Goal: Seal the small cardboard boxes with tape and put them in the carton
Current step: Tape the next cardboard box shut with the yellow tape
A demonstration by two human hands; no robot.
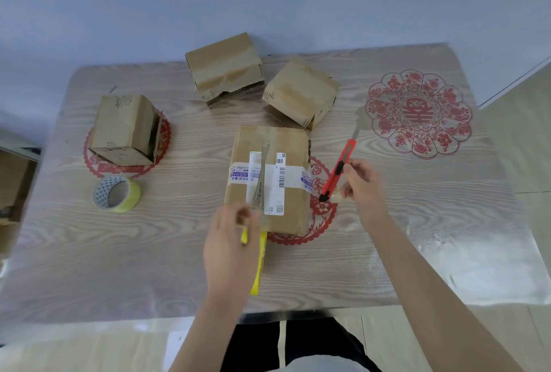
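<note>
- Head view: four small cardboard boxes stand on the wood-grain tabletop [417, 222]. The near box [293, 201], with its white labels, lies just ahead of the hands. Three other small boxes [122, 127] sit farther back and to the left, with loose flaps showing.
- The left hand [232, 240] has curled fingers at the near box's front edge and pinches a yellow piece [257, 267]. Whether that is a tape strip or a roll seen edge-on, I cannot tell.
- The right hand [362, 185] grips a red utility knife [338, 170] beside the box, with its blade out and pointing away.
- A yellow tape roll [131, 197] lies on the tabletop, well to the left.
- The step in hand looks like taping the near box shut.
- The next move probably calls for bringing the blade across the tape close to the box edge, clear of the left fingers, then pressing the end flat.
- I cannot clearly pick out the carton here.
</note>
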